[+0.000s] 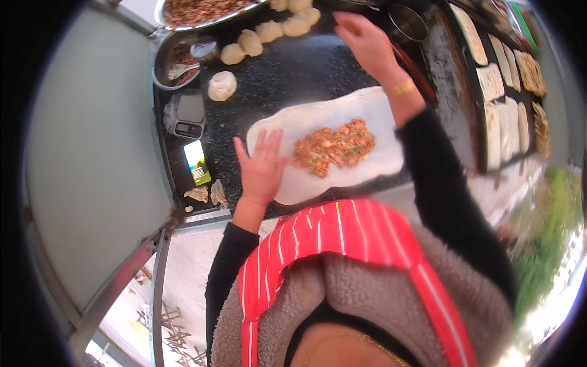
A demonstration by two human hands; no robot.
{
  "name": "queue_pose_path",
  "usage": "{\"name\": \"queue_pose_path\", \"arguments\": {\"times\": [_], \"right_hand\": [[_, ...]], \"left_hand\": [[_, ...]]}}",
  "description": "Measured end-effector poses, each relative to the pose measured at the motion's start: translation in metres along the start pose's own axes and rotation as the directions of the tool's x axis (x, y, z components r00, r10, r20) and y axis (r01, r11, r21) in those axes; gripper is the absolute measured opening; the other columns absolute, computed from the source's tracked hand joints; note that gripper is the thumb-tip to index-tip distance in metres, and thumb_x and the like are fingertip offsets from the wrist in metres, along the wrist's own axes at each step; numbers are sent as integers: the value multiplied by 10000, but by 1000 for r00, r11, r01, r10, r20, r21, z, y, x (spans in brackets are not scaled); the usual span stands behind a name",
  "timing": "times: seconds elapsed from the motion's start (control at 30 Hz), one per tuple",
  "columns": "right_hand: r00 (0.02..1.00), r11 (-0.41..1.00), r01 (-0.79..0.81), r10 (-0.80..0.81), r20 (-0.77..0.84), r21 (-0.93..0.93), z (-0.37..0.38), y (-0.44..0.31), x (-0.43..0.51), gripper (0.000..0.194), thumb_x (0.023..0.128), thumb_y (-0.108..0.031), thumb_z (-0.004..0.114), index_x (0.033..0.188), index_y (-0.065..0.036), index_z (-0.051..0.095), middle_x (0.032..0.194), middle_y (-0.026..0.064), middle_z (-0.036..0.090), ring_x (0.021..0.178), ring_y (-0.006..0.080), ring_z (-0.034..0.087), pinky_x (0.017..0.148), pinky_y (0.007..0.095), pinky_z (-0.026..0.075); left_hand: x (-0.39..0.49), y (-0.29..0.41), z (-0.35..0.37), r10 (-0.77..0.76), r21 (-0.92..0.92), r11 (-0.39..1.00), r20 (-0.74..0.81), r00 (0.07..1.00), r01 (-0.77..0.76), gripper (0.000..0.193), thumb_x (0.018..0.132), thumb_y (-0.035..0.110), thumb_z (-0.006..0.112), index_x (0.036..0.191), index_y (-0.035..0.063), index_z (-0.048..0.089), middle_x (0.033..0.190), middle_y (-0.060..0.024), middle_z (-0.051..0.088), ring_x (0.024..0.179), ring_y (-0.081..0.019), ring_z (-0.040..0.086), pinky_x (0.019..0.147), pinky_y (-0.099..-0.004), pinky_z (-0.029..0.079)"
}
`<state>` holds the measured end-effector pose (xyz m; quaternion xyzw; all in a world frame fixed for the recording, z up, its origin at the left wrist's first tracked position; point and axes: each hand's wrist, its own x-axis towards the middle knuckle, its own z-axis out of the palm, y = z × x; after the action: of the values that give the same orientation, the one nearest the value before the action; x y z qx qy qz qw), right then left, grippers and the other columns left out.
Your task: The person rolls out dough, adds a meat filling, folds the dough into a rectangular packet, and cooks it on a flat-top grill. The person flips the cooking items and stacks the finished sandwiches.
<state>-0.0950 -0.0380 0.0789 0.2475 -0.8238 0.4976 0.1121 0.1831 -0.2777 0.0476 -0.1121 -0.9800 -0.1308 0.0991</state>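
Note:
My left hand [262,167] rests with fingers spread on the left end of a thin, stretched dough sheet [307,112]. A reddish mound of minced filling [335,146] lies along the middle of the sheet, just right of that hand. Beyond the sheet, my right hand [364,43] is stretched over the dark speckled worktop [284,73], slightly blurred. Its fingers are extended and nothing shows in them. Close by are the dough balls [296,26] in a row and a metal pot [407,24] holding yellowish liquid. One separate dough ball [223,86] sits to the left.
At the left edge are a metal bowl [160,69] with filling and a spoon, a lidded jar [204,48], a digital scale [190,112] and a lit phone [197,163]. A large filling basin [160,18] stands behind. On the right, several flatbreads [490,82] lie on a griddle.

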Motion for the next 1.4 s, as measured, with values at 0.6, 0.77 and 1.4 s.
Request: {"name": "queue_pose_path", "arguments": {"times": [0.6,0.77,1.4], "right_hand": [[384,267,-896,867,-318,-353,-79,-1,-277,192,770,-200,695,834,-19,699,922,226,719,918,424,690,841,483,553],[411,282,-879,857,-311,-384,-69,-1,-280,212,814,-201,645,897,-14,698,923,259,709,920,437,689,841,506,552],[758,779,-625,621,-201,52,-48,-69,-296,54,891,-22,682,937,-9,657,788,84,647,699,114,596,671,263,506]], "left_hand": [[267,161,137,367,-318,917,433,823,-241,264,848,61,643,1112,63,643,1170,-180,618,1050,-384,662,864,-513,537],[272,163,146,442,-213,895,535,720,-392,262,875,70,601,1135,55,576,1129,-203,618,1037,-411,669,856,-504,547],[234,78,68,539,-648,730,349,766,-219,53,899,109,586,914,61,570,947,-118,628,956,-346,600,811,-422,478]]}}
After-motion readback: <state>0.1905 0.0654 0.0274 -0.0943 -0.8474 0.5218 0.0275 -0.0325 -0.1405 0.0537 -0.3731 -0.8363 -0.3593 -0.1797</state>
